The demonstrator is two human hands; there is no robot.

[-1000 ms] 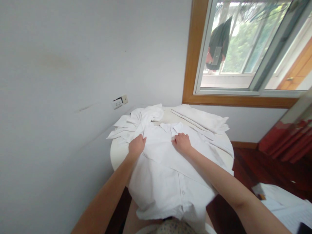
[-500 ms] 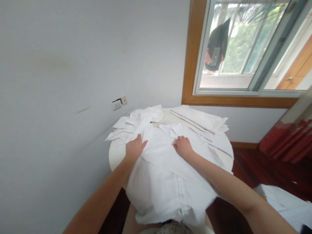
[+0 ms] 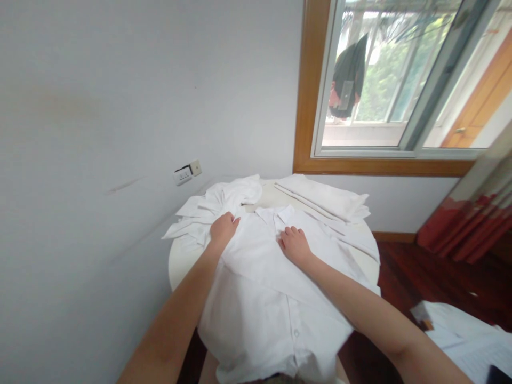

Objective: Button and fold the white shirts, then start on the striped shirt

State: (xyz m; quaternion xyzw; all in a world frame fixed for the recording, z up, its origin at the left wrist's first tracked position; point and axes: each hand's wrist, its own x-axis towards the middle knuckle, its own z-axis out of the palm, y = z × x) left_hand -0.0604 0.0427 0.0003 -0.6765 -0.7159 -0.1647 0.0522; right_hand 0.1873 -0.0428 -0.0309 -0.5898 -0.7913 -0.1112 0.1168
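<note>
A white button-up shirt [image 3: 256, 304] lies spread front side up over a round table [image 3: 175, 266], its collar towards the wall and its hem hanging over the near edge. At the shoulder on the left, my left hand [image 3: 223, 230] is closed on the shirt's cloth, thumb pointing right. My right hand [image 3: 295, 245] rests on the shirt's front just below the collar, fingers slightly bent and the thumb apart from them. Beyond my left hand is a crumpled bunch of white cloth [image 3: 232, 193]; whether it joins the shirt I cannot tell.
Folded white cloth [image 3: 324, 197] lies at the table's back right. The wall with a socket [image 3: 183, 176] stands close on the left and behind. A wood-framed window [image 3: 380, 165] is at the back right, beside a red and cream curtain [image 3: 460, 229]. More white cloth [image 3: 460, 325] sits low at right.
My left hand has shifted slightly upward relative to the shirt, towards its shoulder. The right hand stays on the shirt's front. The whole view has shifted a little.
</note>
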